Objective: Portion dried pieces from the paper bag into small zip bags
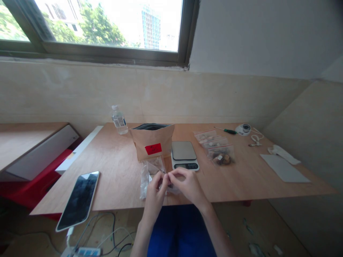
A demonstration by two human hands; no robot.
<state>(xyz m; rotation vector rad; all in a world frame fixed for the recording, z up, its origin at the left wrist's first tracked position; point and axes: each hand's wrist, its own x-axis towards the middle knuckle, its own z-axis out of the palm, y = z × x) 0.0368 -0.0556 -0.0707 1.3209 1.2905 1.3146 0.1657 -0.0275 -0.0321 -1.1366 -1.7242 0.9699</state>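
My left hand (pixel 155 190) and my right hand (pixel 186 185) meet low at the front of the wooden table (pixel 120 185), their fingertips pinched together. Both appear to grip the top of a crumpled clear plastic bag (pixel 146 180), and the fingers hide part of it. Just behind the bag stands a brown kraft paper bag (pixel 152 144) with a red label, its dark lining showing at the mouth. A digital kitchen scale (pixel 184 155) sits to the right of the paper bag, beyond my right hand.
Several small zip bags (pixel 215 147) lie right of the scale, one holding brown pieces. Farther right are a green-handled screwdriver (pixel 226 131), a white round device (pixel 243 129) and a grey sheet (pixel 284 168). A water bottle (pixel 119 120) stands behind, and a smartphone (pixel 77 201) overhangs the left front edge.
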